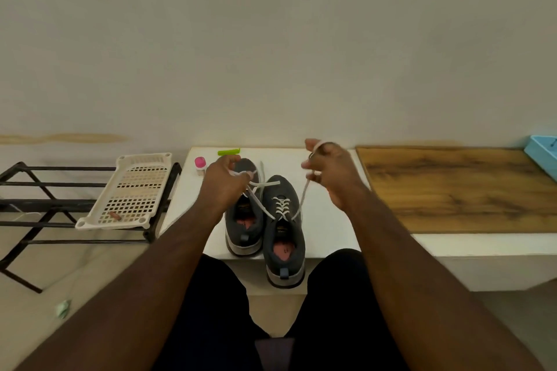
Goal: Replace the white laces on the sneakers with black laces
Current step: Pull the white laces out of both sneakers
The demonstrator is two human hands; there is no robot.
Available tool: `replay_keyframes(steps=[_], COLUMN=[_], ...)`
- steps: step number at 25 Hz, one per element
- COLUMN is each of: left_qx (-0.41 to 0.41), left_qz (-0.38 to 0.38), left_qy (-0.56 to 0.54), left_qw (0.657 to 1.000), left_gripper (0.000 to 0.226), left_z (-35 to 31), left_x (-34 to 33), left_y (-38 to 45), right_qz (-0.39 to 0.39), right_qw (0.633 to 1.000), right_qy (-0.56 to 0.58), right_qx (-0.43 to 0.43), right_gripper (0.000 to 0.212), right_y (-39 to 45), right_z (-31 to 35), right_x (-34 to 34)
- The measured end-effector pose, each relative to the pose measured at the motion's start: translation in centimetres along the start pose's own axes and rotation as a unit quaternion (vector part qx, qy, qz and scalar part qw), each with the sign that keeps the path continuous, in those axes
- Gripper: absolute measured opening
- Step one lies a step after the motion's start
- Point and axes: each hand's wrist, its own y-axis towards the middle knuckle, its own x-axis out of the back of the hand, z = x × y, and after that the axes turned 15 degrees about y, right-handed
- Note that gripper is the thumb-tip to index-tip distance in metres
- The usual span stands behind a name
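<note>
Two dark grey sneakers stand side by side on a white table (325,220), heels toward me. The right sneaker (283,238) has a white lace (281,206) crossed through its eyelets. Both lace ends are untied and pulled up and apart. My left hand (224,187) grips one lace end above the left sneaker (244,226). My right hand (330,173) holds the other end, which is wound round its fingers, to the right of the shoes. The left sneaker's laces are mostly hidden by my left hand. No black laces are in view.
A pink-capped small bottle (200,165) and a green clip (229,151) lie at the table's far left. A white perforated tray (129,190) rests on a black metal rack (45,205) on the left. A wooden surface (452,187) and a blue box (542,153) are on the right.
</note>
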Motion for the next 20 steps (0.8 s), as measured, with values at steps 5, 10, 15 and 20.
replay_keyframes(steps=[5,10,15,20], left_qx=[-0.096,-0.121,-0.131,-0.141], left_qz=[-0.007,0.101,0.086,0.076], left_qy=[0.144,0.247,0.280,0.296], left_qw=[0.985,0.956,0.947,0.942], left_gripper=[0.058,0.041,0.030,0.039], left_z=[1.8,3.4,4.1,4.8], left_x=[-3.6,-7.9,-7.9,-7.7], left_y=[-3.7,-5.4,-4.8,-5.0], right_qz=[-0.068,-0.009,-0.043,-0.060], right_qw=[0.935,0.917,0.909,0.921], right_qy=[-0.347,-0.399,-0.415,-0.385], right_qx=[0.021,-0.021,-0.011,-0.010], right_gripper=[0.055,0.038,0.020,0.016], right_y=[-2.7,-4.9,-3.6,-3.4], right_z=[-6.3,-12.4,-12.9,-13.4], right_x=[3.2,2.5,3.3,4.1])
